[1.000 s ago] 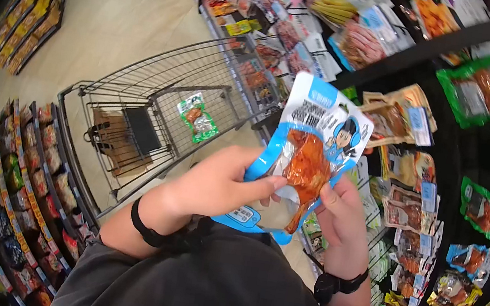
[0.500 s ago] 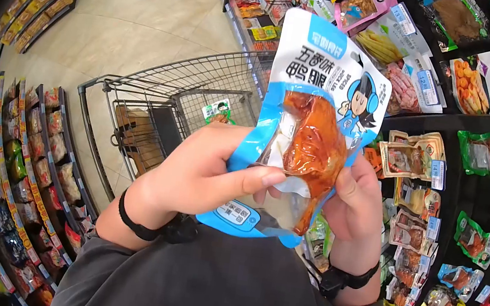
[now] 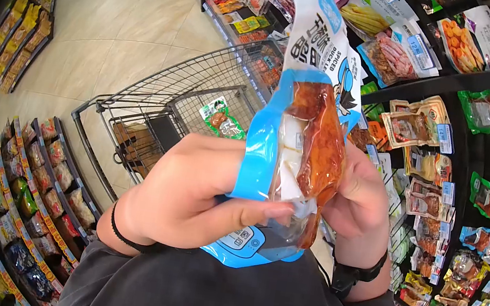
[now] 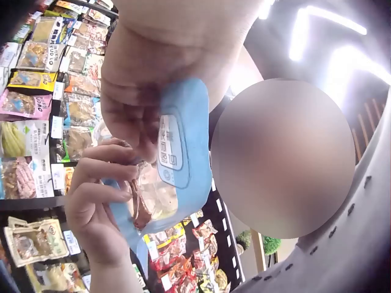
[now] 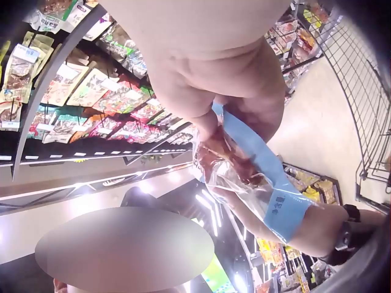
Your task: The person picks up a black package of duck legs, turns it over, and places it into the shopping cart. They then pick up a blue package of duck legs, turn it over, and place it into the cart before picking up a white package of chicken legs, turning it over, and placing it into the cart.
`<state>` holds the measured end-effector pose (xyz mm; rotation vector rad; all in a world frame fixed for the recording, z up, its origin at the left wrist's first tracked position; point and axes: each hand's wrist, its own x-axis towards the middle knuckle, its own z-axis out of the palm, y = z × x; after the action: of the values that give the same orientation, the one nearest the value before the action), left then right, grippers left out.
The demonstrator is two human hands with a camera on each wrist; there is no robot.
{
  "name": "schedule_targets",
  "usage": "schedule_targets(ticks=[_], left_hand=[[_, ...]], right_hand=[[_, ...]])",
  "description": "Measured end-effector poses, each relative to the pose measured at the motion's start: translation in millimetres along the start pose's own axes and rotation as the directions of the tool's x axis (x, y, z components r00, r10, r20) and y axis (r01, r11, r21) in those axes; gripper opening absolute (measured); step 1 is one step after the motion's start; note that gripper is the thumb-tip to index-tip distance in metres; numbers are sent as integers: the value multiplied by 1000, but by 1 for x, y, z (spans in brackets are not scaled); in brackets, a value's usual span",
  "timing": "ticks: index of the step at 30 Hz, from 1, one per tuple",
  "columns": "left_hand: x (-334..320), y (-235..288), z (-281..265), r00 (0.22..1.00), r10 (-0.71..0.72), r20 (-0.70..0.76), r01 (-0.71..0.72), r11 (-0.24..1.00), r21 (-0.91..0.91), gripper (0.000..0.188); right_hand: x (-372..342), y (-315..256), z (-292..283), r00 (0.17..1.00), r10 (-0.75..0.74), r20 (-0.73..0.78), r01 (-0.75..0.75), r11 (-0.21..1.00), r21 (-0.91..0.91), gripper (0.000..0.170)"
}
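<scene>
In the head view a blue and white pouch of spiced duck leg (image 3: 316,138) is held up in front of the chest. My left hand (image 3: 190,189) grips its left edge, the thumb lying across the clear lower front. On the opposite edge my right hand (image 3: 361,194) pinches the pouch, its fingers partly hidden behind it. The browned leg shows through the clear window, and the pouch is turned partly side-on. From the left wrist, the blue bottom panel (image 4: 183,140) with a white label faces the camera.
A wire shopping cart (image 3: 155,121) stands ahead on the left, with a green and white food pouch (image 3: 223,118) in it. Racks of hanging packaged meats (image 3: 435,180) line the right side. A low snack shelf (image 3: 33,186) runs along the left, beside the tiled floor (image 3: 119,22).
The pouch came up closer to the head camera, then turned from facing it to partly side-on, with its top bending. Both hands kept hold of it throughout.
</scene>
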<state>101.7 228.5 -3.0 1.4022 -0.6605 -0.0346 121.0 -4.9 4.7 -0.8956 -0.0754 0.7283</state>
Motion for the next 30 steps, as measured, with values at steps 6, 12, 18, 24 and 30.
schedule_targets(ticks=[6,12,18,24,30], left_hand=[[2,1,2,992,109,65,-116,986,116,16],[0,7,6,988,64,142,-83,988,131,19],[1,7,10,979,95,179,-120,984,131,19],[9,-15,17,965,-5,-261,110,915,388,49],[24,-11,47,998,50,-48,-35,961,273,68]], right_hand=[[-9,4,-1,999,-34,-20,33,999,-26,59],[-21,6,0,997,-63,-43,60,996,-64,59],[-35,10,0,991,-105,-85,100,993,-65,58],[-40,1,7,809,-509,-293,333,809,-484,39],[-47,0,13,653,-665,-363,227,629,-744,32]])
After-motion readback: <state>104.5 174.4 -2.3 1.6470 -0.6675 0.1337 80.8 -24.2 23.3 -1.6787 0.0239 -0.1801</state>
